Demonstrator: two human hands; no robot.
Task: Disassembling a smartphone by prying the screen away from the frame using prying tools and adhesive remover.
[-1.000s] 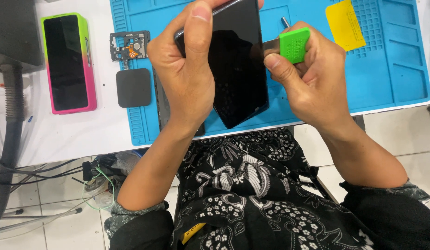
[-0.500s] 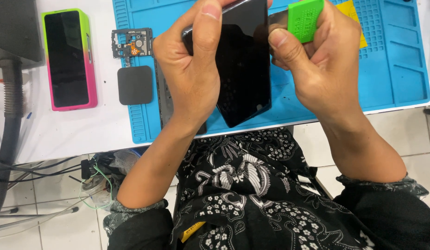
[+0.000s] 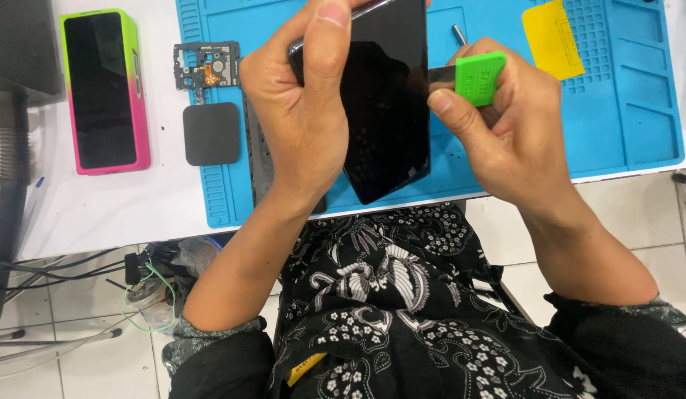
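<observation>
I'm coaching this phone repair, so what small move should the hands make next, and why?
Probably slide the green-handled blade a little along the black phone edge: its metal tip meets that right edge, while the left hand grips the phone steady and the right hand pinches the tool.

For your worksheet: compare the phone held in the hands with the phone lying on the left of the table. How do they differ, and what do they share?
The held phone is bare and black; the table phone wears a green and pink case. The held phone is gripped by the left hand, tilted above the blue mat, while the table phone lies flat, untouched. The right hand presses a green-handled tool at the held phone's edge. Both have dark screens.
</observation>
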